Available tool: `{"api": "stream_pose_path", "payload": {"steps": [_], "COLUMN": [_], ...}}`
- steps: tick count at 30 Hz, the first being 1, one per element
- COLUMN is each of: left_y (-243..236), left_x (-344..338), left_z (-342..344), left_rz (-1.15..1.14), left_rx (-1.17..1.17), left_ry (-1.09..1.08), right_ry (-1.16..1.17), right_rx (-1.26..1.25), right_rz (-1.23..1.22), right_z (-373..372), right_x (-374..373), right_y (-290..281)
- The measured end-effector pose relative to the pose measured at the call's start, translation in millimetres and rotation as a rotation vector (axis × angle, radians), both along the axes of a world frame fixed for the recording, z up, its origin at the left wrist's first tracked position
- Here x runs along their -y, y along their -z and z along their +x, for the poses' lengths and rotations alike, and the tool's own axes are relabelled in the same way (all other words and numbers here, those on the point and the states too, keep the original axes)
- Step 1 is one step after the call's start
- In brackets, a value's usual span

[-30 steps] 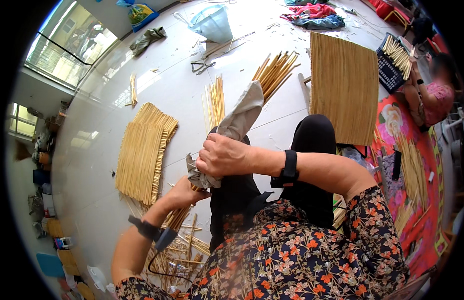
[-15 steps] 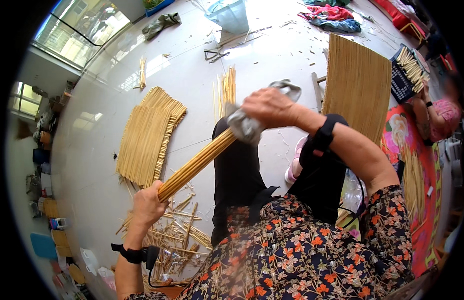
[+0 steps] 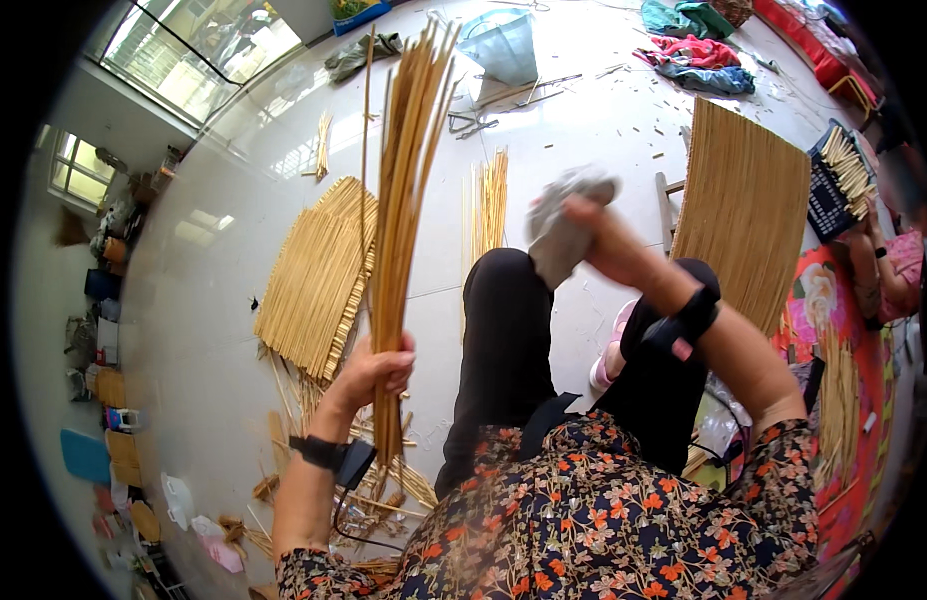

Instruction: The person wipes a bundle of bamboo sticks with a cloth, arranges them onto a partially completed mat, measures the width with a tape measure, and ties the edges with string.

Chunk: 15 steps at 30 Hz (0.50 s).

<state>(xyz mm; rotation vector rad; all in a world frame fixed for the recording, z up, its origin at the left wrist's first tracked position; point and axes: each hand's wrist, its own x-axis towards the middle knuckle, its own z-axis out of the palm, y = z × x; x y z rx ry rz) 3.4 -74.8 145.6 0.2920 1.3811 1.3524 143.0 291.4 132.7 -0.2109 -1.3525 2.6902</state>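
Note:
My left hand [image 3: 381, 368] is closed round a bundle of long yellow-brown reed sticks [image 3: 401, 210], held nearly upright low on the bundle, with the tops fanning out. My right hand [image 3: 608, 245], blurred by motion, grips a crumpled grey cloth [image 3: 561, 235] above my knees, apart from the bundle. Behind the bundle lies a woven stick mat [image 3: 298, 290], with loose sticks and scraps [image 3: 418, 480] below it on the floor. Another bundle of sticks [image 3: 488, 195] lies beyond my left knee [image 3: 505, 320].
A large flat mat [image 3: 738, 210] leans on a wooden stool [image 3: 668, 205] at right. A co-worker's hands [image 3: 873, 225] are at a dark crate [image 3: 833, 180] of short sticks beside a red floral mat [image 3: 813, 290]. Pale blue bag [image 3: 498, 50] and clothes [image 3: 693, 55] lie at the back.
The bundle has come out of the grey cloth and swung from a diagonal to nearly upright in my left hand. My right hand has moved rightward with the cloth.

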Motion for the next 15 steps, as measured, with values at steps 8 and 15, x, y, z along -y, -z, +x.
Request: {"api": "stream_pose_path", "payload": {"steps": [8,15], "left_y": [-30.9,-18.0], "left_x": [-106.1,-25.6], "left_z": [14.6,24.0], "left_rz": [-0.067,-0.321], "left_rx": [0.047,-0.14], "left_ry": [0.34,0.46], "right_ry": [0.099,0.432], "right_rx": [0.11,0.231], "right_rz": [-0.128,-0.095], "right_z": [-38.3,-47.0], "right_x": [70.2,-9.2], "right_y": [-29.4,3.1]}}
